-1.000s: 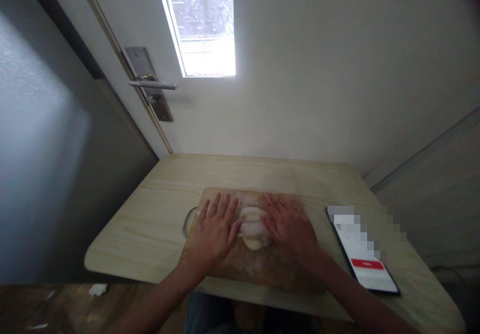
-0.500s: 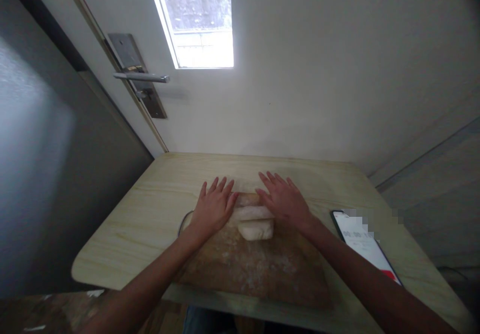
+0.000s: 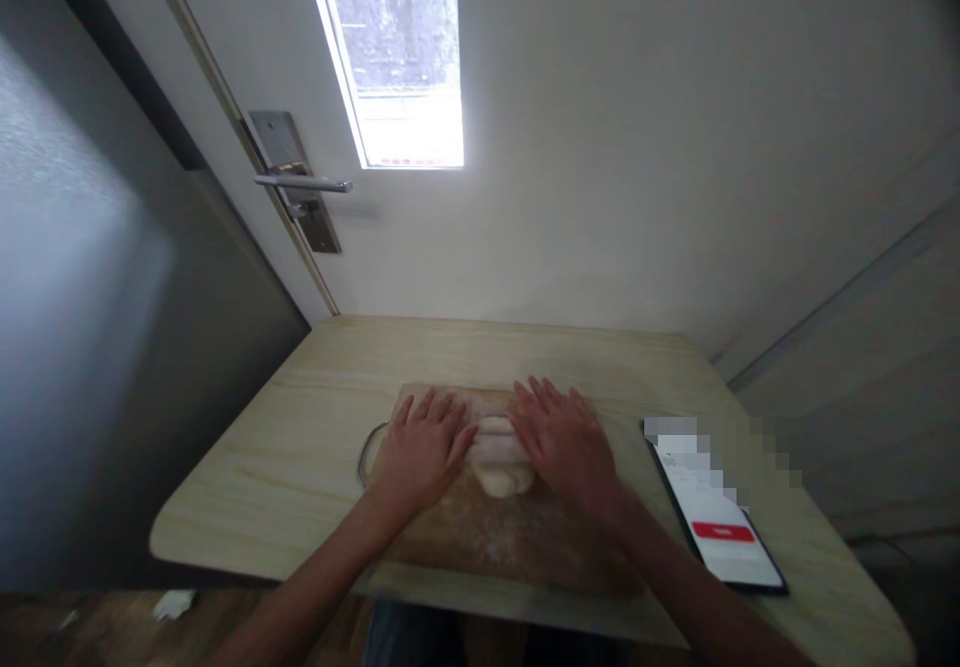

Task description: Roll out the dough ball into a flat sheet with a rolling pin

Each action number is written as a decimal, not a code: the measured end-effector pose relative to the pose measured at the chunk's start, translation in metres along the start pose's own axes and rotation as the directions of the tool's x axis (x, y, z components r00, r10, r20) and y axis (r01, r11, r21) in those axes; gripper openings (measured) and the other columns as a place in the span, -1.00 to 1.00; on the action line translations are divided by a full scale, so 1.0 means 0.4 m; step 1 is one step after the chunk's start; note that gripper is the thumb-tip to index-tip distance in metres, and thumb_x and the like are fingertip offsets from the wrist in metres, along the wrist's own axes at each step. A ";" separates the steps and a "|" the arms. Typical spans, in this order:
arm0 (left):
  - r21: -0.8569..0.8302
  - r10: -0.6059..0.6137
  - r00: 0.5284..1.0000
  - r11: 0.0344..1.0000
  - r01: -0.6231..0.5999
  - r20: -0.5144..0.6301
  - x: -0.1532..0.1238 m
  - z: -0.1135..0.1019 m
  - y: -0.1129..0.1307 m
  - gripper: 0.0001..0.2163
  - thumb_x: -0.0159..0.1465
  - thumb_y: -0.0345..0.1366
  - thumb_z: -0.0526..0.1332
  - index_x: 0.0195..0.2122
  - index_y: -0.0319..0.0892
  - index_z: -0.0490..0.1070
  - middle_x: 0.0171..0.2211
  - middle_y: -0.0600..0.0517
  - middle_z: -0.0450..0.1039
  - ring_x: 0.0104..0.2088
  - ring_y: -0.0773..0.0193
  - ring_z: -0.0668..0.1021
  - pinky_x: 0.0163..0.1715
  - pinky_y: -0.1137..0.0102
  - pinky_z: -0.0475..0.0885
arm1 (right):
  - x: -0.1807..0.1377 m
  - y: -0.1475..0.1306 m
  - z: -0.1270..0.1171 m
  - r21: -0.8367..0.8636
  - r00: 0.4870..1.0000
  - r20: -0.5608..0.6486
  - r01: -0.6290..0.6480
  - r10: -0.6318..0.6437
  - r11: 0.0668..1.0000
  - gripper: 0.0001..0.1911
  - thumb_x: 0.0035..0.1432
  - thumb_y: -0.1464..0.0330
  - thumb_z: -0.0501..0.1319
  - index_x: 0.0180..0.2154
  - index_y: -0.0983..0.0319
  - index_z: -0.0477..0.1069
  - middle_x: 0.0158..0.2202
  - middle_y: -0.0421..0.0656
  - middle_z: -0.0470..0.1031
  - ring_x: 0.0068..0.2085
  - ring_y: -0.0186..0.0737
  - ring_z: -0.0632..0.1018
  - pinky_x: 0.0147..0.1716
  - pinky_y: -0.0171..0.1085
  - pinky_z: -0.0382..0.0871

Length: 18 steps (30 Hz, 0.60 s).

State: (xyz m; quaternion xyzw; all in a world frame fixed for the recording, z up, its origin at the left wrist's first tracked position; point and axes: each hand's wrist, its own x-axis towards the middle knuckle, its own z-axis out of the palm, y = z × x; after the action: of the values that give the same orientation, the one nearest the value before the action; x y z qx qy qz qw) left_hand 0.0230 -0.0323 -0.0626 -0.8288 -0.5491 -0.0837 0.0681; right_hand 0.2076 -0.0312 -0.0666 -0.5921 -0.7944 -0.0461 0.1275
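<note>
Dough (image 3: 504, 483) lies between left hand (image 3: 421, 457) and right hand (image 3: 570, 449), palms down, fingers (image 3: 424, 406) extended forward, slightly spread.

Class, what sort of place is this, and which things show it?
Probably a room indoors, perhaps at home: a door with a handle, a narrow window in it, and a wooden table.

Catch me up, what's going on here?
A person has the left hand and right hand palm-down, fingers extended, over the two ends of what looks like a pale rolling pin. It lies across a lump of dough, which shows on both the far and near sides of it. Underneath is a wooden cutting board dusted with white powder, on a light wood-grain table. A phone, screen lit, lies right of the board.
</note>
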 end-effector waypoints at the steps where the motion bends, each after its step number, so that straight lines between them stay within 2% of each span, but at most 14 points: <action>1: 0.005 0.005 1.000 1.000 -0.005 -0.013 -0.019 -0.007 0.009 -0.64 0.23 -0.13 -0.16 -0.02 -0.08 0.22 0.01 0.01 0.23 0.07 0.13 0.18 0.02 0.12 0.02 | -0.022 -0.005 -0.001 0.007 1.000 -0.008 0.002 -0.001 1.000 -0.53 0.15 0.21 -0.19 0.05 0.21 0.10 0.07 -0.08 0.17 0.09 -0.15 0.13 0.03 -0.04 -0.10; 4: 0.028 -0.013 0.997 0.999 0.015 -0.078 -0.075 -0.020 0.036 -0.65 0.20 -0.14 -0.10 -0.02 -0.05 0.22 0.04 0.03 0.19 0.09 0.09 0.13 0.04 0.05 -0.06 | -0.093 -0.018 0.003 0.026 1.000 -0.027 0.014 -0.013 1.000 -0.53 0.14 0.23 -0.16 0.08 0.19 0.06 0.07 -0.11 0.16 0.10 -0.15 0.12 0.04 -0.02 -0.13; 7: 0.056 -0.009 0.990 0.998 0.017 -0.139 -0.122 -0.019 0.056 -0.65 0.19 -0.17 -0.08 0.00 -0.02 0.19 0.05 0.07 0.17 0.10 0.06 0.09 0.03 -0.01 -0.15 | -0.154 -0.025 0.014 0.016 0.998 -0.042 0.036 -0.036 0.999 -0.49 0.13 0.22 -0.14 0.12 0.20 -0.07 0.12 -0.12 0.07 0.12 -0.14 0.07 0.04 0.01 -0.13; 10: 0.075 0.009 0.986 0.997 0.004 -0.165 -0.140 -0.014 0.064 -0.64 0.19 -0.18 -0.08 0.01 -0.01 0.17 0.05 0.09 0.17 0.11 0.06 0.08 0.03 -0.04 -0.19 | -0.178 -0.029 0.022 0.006 0.998 -0.049 0.033 -0.033 0.999 -0.47 0.13 0.22 -0.15 0.13 0.20 -0.13 0.13 -0.11 0.02 0.13 -0.14 0.02 0.04 0.03 -0.14; 13: 0.073 -0.021 0.992 0.997 0.030 -0.126 -0.106 -0.013 0.058 -0.65 0.20 -0.18 -0.09 0.00 -0.04 0.19 0.04 0.06 0.19 0.10 0.06 0.10 0.02 -0.03 -0.16 | -0.137 -0.025 0.017 0.012 0.999 -0.053 0.004 -0.003 1.000 -0.49 0.13 0.21 -0.15 0.12 0.18 -0.07 0.12 -0.12 0.05 0.13 -0.14 0.04 0.05 0.03 -0.19; 18: 0.016 -0.123 0.991 0.992 0.124 -0.051 0.033 0.008 0.018 -0.62 0.24 -0.15 -0.20 -0.03 -0.12 0.23 -0.01 -0.01 0.26 0.06 0.14 0.20 0.02 0.11 0.00 | 0.027 -0.007 -0.001 0.000 0.994 -0.052 -0.091 0.091 0.996 -0.48 0.15 0.18 -0.23 0.10 0.23 -0.02 0.09 -0.03 0.12 0.10 -0.11 0.11 0.02 0.07 -0.25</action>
State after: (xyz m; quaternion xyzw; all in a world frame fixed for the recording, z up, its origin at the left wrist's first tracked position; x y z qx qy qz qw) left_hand 0.0351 -0.0225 -0.0631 -0.7901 -0.5984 -0.1031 0.0843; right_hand 0.2022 -0.0220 -0.0631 -0.6265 -0.7629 -0.0568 0.1493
